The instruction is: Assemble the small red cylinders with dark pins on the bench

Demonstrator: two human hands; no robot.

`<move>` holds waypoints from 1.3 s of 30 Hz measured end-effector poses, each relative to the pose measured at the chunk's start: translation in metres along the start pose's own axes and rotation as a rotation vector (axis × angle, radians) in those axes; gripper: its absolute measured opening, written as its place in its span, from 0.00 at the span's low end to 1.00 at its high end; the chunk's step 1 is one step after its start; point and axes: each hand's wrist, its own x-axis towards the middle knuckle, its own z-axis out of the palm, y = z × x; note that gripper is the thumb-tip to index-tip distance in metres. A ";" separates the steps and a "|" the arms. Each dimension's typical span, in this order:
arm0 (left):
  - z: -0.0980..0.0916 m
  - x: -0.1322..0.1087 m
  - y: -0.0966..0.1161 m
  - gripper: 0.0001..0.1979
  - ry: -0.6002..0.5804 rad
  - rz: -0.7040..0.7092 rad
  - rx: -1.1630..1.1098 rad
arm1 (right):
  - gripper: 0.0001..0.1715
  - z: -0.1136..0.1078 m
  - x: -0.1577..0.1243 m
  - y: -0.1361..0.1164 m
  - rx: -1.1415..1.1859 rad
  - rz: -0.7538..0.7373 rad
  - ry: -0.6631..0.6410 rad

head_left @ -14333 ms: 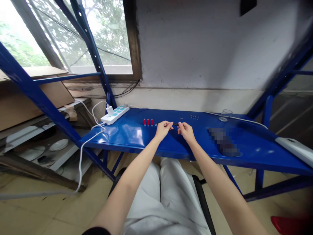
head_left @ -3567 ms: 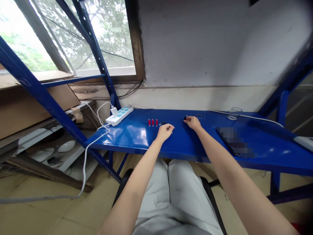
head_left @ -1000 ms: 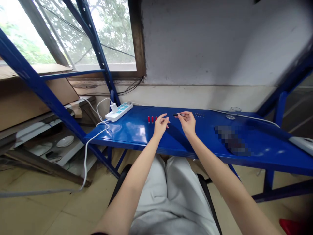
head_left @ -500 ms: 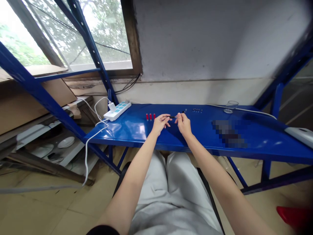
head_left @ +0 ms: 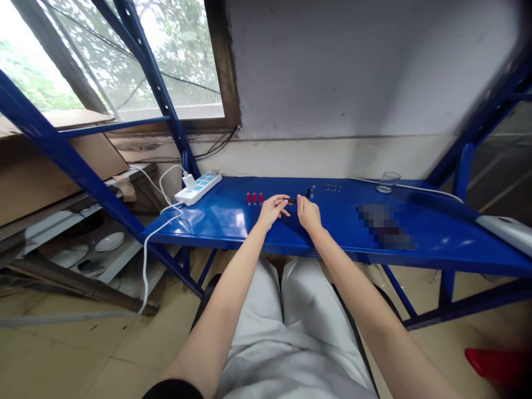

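Over the blue table (head_left: 220, 219), my left hand (head_left: 272, 210) pinches one end of a slim black stick-like object (head_left: 292, 201). My right hand (head_left: 308, 211) is closed at its other end, thumb and fingers together. The fingers hide much of the object, so its exact kind does not show. Just beyond the right hand stands a small black cylinder (head_left: 308, 193), with a small clear piece (head_left: 313, 189) beside it. Three red cylinders (head_left: 254, 198) stand upright in a row left of my left hand.
Several tiny silvery pieces (head_left: 332, 188) lie toward the back. A drinking glass (head_left: 388, 183) stands at the back right, with a blurred dark item (head_left: 386, 224) in front. A white power strip (head_left: 199, 188) with cables is at the left; a white device (head_left: 507, 233) sits far right.
My right hand has moved slightly left, closer to my left hand, and less of the black object shows between them. The left hand stays almost in place.
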 end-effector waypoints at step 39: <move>0.006 -0.004 -0.009 0.24 0.232 0.156 0.323 | 0.31 0.005 -0.002 -0.006 0.015 -0.118 -0.014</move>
